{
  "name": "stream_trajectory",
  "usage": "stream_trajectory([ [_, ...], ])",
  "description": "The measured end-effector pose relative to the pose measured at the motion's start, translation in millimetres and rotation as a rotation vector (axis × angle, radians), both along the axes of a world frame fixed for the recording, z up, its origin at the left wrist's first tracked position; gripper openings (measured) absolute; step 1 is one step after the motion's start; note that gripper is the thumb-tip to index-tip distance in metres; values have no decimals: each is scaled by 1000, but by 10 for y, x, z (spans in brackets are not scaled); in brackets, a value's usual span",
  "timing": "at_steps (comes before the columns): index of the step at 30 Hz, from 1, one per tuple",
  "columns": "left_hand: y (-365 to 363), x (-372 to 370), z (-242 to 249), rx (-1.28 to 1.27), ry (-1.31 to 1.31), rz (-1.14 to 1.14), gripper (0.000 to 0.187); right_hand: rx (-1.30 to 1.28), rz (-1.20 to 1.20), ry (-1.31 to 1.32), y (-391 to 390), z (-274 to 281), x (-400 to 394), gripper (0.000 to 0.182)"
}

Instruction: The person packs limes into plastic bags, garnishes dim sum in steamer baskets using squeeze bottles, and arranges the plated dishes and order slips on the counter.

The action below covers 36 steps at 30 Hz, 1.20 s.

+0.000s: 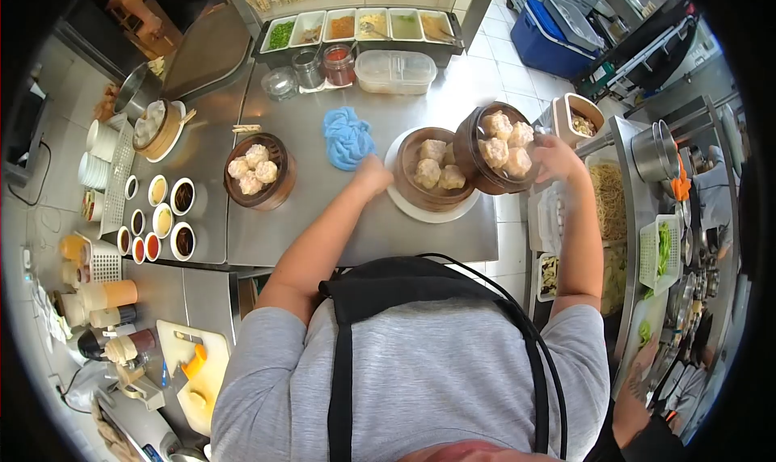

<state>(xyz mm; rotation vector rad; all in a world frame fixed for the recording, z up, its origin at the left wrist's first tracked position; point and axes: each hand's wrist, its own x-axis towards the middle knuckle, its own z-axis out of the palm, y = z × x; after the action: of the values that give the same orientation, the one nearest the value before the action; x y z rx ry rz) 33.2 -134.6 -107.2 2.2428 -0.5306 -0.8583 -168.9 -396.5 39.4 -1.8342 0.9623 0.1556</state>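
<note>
- Gripping the far rim of a tilted steamer basket [495, 149], the right hand [556, 158] has its fingers closed on the basket's edge; four dumplings [508, 143] sit inside, leaning toward the person.
- The left hand [372, 173] is curled narrow against the near side of a second steamer basket [435, 171], which rests flat on a white plate [422, 209] and holds three dumplings; whether the fingers pinch the rim or only press on it cannot be told.
- The tilted basket overlaps the right edge of the flat one, touching or nearly so.
- Doing this well, as I judge it, means bringing the tilted basket level before letting it rest, so the dumplings do not slide, and steadying the lower basket so the plate does not skid on the steel.
- A blue cloth [348, 136] lies just left of the plate; a third steamer basket [260, 171] with dumplings stands well apart to the left.
- The steel counter [356, 227] carries small sauce bowls [166, 215] on its left part, and a row of topping trays [360, 25] along the back edge, with jars and a lidded tub in front.
- To the right are trays of noodles [610, 199] and a metal pot; a blue cooler [550, 37] stands on the tiled floor beyond.
- Another person's hand [638, 377] shows at lower right.
</note>
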Motion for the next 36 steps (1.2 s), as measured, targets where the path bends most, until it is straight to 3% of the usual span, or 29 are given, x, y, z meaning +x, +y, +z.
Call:
stream_trajectory([
  [4,-4,-34,156,-53,-52,83,26,-59,-5,-47,-14,-22,-86,33],
  [8,-2,-73,341,-52,7,124,24,-31,-76,-16,-90,-67,-200,33],
  [11,-9,1,108,-98,-54,137,22,-33,-92,13,-165,-150,-282,33],
  [14,27,179,158,-45,294,40,18,-11,-118,7,-148,-193,-355,33],
  [18,162,169,332,-168,8,2,17,2,-120,3,-126,-241,-336,32],
  [21,102,88,131,-272,-220,177,25,30,-150,-24,-68,-289,-348,33],
  [26,4,196,-90,-120,-49,-95,37,83,-135,-45,-22,-286,-282,29],
  [29,-21,172,246,29,14,-256,47,-313,340,-153,-493,-840,-505,25],
  [30,-23,168,339,73,-22,-344,59,-309,342,-169,-538,-881,-567,24],
  [31,-59,233,-192,-29,-164,-281,71,-255,318,-191,-562,-907,-557,22],
  [33,-106,183,-177,-21,-227,-229,68,-14,174,-235,-590,-929,-503,20],
  [35,-111,93,236,105,-113,-179,57,159,57,-251,-608,-978,-462,19],
  [36,-94,60,420,152,-53,-149,46,342,-95,-183,-254,-531,-441,21],
])
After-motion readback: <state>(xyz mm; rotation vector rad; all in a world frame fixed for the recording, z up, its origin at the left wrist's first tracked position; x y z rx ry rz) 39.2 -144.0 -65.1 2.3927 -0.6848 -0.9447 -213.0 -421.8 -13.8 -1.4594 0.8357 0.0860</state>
